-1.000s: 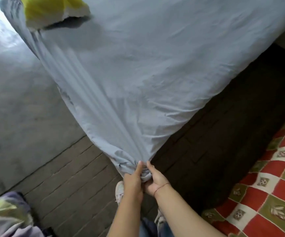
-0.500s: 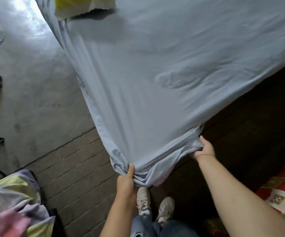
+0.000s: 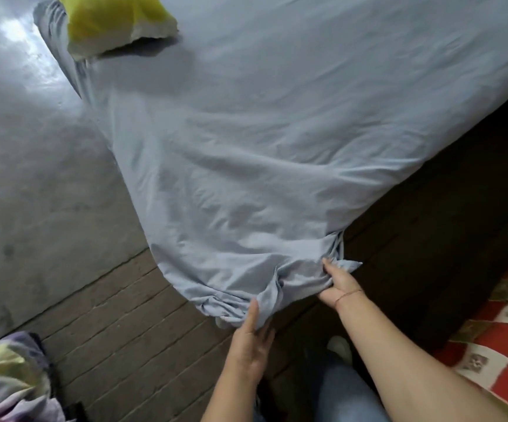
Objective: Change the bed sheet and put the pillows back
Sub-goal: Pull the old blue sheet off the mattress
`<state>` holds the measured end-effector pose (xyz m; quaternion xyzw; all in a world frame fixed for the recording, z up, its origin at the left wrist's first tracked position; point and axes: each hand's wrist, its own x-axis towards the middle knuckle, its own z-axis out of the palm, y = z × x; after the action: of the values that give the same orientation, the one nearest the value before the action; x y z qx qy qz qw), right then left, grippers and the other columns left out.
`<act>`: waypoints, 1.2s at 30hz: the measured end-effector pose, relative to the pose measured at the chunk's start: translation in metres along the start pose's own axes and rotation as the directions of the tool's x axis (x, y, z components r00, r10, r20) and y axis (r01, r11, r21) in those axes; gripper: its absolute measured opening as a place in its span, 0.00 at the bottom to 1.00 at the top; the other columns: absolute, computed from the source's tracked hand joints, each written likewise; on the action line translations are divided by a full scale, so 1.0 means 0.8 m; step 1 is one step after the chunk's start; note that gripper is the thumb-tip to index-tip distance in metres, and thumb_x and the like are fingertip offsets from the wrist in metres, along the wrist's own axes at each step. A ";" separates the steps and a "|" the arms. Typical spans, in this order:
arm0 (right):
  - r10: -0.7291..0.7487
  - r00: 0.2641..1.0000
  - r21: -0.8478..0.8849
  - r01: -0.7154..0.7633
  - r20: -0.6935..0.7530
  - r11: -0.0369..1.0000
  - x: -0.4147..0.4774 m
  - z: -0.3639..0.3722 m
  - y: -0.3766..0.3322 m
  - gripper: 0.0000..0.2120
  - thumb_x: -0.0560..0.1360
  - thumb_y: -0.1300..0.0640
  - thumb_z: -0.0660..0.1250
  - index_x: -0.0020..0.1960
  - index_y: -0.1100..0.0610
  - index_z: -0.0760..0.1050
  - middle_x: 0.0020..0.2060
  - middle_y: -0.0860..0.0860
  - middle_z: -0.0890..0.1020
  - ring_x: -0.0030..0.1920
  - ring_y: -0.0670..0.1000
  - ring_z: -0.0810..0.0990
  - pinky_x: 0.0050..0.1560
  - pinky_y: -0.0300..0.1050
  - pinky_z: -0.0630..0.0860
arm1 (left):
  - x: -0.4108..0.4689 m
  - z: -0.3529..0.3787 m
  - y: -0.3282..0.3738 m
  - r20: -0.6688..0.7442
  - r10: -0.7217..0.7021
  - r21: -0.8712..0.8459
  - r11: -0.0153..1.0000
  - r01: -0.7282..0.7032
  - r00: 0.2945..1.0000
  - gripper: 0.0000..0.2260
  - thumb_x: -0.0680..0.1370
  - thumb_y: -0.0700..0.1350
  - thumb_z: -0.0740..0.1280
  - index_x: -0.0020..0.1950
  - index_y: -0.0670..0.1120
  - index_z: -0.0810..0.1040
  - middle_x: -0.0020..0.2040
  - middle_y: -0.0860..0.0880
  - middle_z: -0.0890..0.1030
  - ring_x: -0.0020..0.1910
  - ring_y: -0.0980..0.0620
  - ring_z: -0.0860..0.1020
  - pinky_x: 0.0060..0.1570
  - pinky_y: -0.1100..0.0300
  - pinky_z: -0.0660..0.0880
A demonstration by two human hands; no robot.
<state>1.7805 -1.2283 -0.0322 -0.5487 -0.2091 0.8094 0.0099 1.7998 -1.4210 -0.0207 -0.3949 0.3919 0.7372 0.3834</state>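
Brick floor (image 3: 124, 315) underfoot. The soft, light sheet (image 3: 246, 147) bunches at its near corner. My left hand (image 3: 251, 345) lies flat against that corner, and my right hand (image 3: 338, 284) pinches the hem beside it, likely the best hold.

Both bare forearms reach forward and down. The left hand (image 3: 251, 339) is nearly flat, thumb pointing up, fingers straight against the sheet (image 3: 246, 153). The right hand (image 3: 336, 283) (thin band at its wrist) grips a bunch of it.
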 end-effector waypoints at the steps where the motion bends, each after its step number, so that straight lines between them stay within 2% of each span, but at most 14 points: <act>1: 0.005 1.000 -0.016 -0.005 -0.006 1.000 0.002 -0.009 -0.001 0.16 0.77 0.58 0.66 0.62 0.64 0.73 0.59 0.65 0.78 0.46 0.62 0.81 0.49 0.62 0.78 | 0.004 0.020 -0.014 0.004 -0.013 0.039 0.999 0.013 1.000 0.35 0.63 0.59 0.76 0.66 0.45 0.76 0.62 0.47 0.80 0.61 0.50 0.77 0.61 0.54 0.70; 3: 0.064 0.998 -0.070 -0.063 0.016 0.996 -0.002 -0.027 -0.010 0.24 0.70 0.59 0.74 0.61 0.68 0.75 0.51 0.67 0.81 0.42 0.63 0.84 0.42 0.61 0.80 | 0.014 0.070 -0.035 0.020 -0.053 0.101 0.994 0.051 0.998 0.27 0.72 0.56 0.69 0.68 0.47 0.73 0.68 0.49 0.75 0.67 0.50 0.72 0.66 0.54 0.64; 5: 0.126 0.990 -0.137 -0.117 0.057 0.984 -0.003 -0.048 -0.022 0.12 0.76 0.60 0.66 0.48 0.70 0.81 0.41 0.66 0.83 0.37 0.61 0.84 0.36 0.56 0.82 | 0.029 0.121 -0.052 0.049 -0.117 0.089 0.990 0.113 0.992 0.24 0.73 0.54 0.68 0.66 0.44 0.75 0.67 0.44 0.76 0.63 0.47 0.75 0.63 0.54 0.68; 6: 0.148 0.987 -0.172 -0.137 0.054 0.976 -0.002 -0.058 -0.031 0.13 0.79 0.61 0.62 0.44 0.68 0.81 0.37 0.64 0.84 0.34 0.59 0.84 0.33 0.51 0.82 | 0.036 0.146 -0.059 0.047 -0.142 0.051 0.989 0.139 0.989 0.25 0.72 0.53 0.70 0.64 0.40 0.76 0.64 0.40 0.78 0.61 0.45 0.77 0.62 0.52 0.71; 10: 0.120 0.990 -0.340 -0.088 0.076 0.936 0.005 -0.087 -0.080 0.06 0.77 0.66 0.63 0.49 0.63 0.79 0.35 0.57 0.85 0.35 0.54 0.84 0.38 0.46 0.79 | 0.069 0.219 -0.081 -0.040 -0.246 -0.136 0.962 0.238 0.968 0.30 0.75 0.54 0.71 0.70 0.37 0.71 0.68 0.35 0.73 0.68 0.39 0.71 0.67 0.46 0.68; 12: 0.141 0.985 -0.439 -0.085 0.098 0.895 0.012 -0.096 -0.103 0.07 0.76 0.68 0.64 0.51 0.63 0.79 0.35 0.54 0.85 0.35 0.51 0.84 0.36 0.41 0.78 | 0.083 0.243 -0.088 -0.078 -0.196 -0.221 0.959 0.175 0.977 0.28 0.78 0.51 0.68 0.72 0.37 0.67 0.66 0.33 0.73 0.64 0.36 0.73 0.64 0.42 0.70; 14: 0.180 0.976 -0.483 -0.101 0.121 0.870 0.018 -0.097 -0.121 0.08 0.75 0.68 0.65 0.53 0.62 0.79 0.37 0.53 0.85 0.35 0.48 0.84 0.34 0.37 0.78 | 0.092 0.259 -0.091 -0.185 -0.042 -0.280 0.960 -0.012 0.982 0.22 0.79 0.48 0.66 0.68 0.36 0.70 0.57 0.33 0.77 0.53 0.36 0.77 0.53 0.42 0.75; 18: 0.286 0.939 -0.346 -0.209 0.190 0.915 0.029 -0.060 -0.143 0.14 0.77 0.59 0.64 0.59 0.66 0.75 0.51 0.63 0.82 0.46 0.59 0.84 0.47 0.51 0.82 | 0.093 0.263 -0.091 -0.328 0.078 -0.348 0.916 -0.197 0.941 0.16 0.82 0.45 0.62 0.65 0.36 0.72 0.53 0.35 0.79 0.47 0.40 0.79 0.41 0.47 0.81; 21: 0.342 0.928 -0.278 -0.292 0.151 0.915 0.039 -0.030 -0.158 0.20 0.79 0.49 0.61 0.55 0.67 0.76 0.48 0.66 0.82 0.52 0.64 0.79 0.55 0.61 0.74 | 0.092 0.249 -0.094 -0.342 0.097 -0.336 0.916 -0.218 0.935 0.20 0.81 0.47 0.63 0.69 0.37 0.71 0.61 0.35 0.78 0.56 0.37 0.79 0.53 0.43 0.78; 23: 0.336 0.937 -0.294 -0.296 0.094 0.909 0.050 -0.021 -0.169 0.21 0.79 0.48 0.61 0.56 0.66 0.75 0.43 0.65 0.83 0.47 0.64 0.80 0.49 0.60 0.73 | 0.092 0.243 -0.093 -0.356 0.115 -0.305 0.924 -0.231 0.928 0.18 0.81 0.47 0.64 0.66 0.37 0.73 0.59 0.35 0.79 0.55 0.37 0.79 0.57 0.42 0.76; 26: 0.329 0.944 -0.306 -0.316 -0.010 0.898 0.071 -0.012 -0.188 0.19 0.78 0.50 0.64 0.62 0.62 0.74 0.48 0.63 0.80 0.48 0.64 0.79 0.47 0.61 0.73 | 0.097 0.227 -0.095 -0.366 0.150 -0.281 0.923 -0.263 0.919 0.19 0.79 0.47 0.67 0.67 0.39 0.73 0.60 0.38 0.79 0.56 0.38 0.79 0.59 0.40 0.75; 31: 0.319 0.947 -0.317 -0.313 -0.036 0.895 0.101 -0.006 -0.237 0.14 0.78 0.51 0.64 0.55 0.62 0.75 0.40 0.63 0.82 0.41 0.63 0.80 0.41 0.59 0.78 | 0.078 0.211 -0.089 -0.343 0.119 -0.284 0.932 -0.224 0.932 0.16 0.79 0.43 0.67 0.66 0.40 0.73 0.59 0.35 0.80 0.55 0.37 0.80 0.56 0.40 0.75; 34: 0.294 0.955 -0.279 -0.290 -0.029 0.915 0.112 -0.005 -0.262 0.17 0.79 0.49 0.62 0.61 0.61 0.73 0.46 0.63 0.79 0.47 0.64 0.76 0.57 0.62 0.70 | 0.076 0.201 -0.076 -0.322 0.130 -0.244 0.946 -0.215 0.938 0.16 0.80 0.43 0.66 0.66 0.40 0.74 0.59 0.36 0.80 0.56 0.37 0.79 0.57 0.41 0.75; 36: 0.292 0.956 -0.255 -0.291 -0.036 0.922 0.116 -0.008 -0.284 0.18 0.79 0.49 0.61 0.62 0.60 0.72 0.48 0.64 0.78 0.51 0.66 0.75 0.59 0.63 0.66 | 0.078 0.197 -0.067 -0.337 0.145 -0.221 0.948 -0.228 0.930 0.16 0.79 0.43 0.66 0.66 0.41 0.75 0.57 0.37 0.81 0.55 0.38 0.80 0.55 0.43 0.76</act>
<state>1.7008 -0.9961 -0.0371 -0.5690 -0.2285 0.7686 -0.1823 1.7776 -1.2449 -0.0308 -0.5148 0.3856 0.7420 0.1892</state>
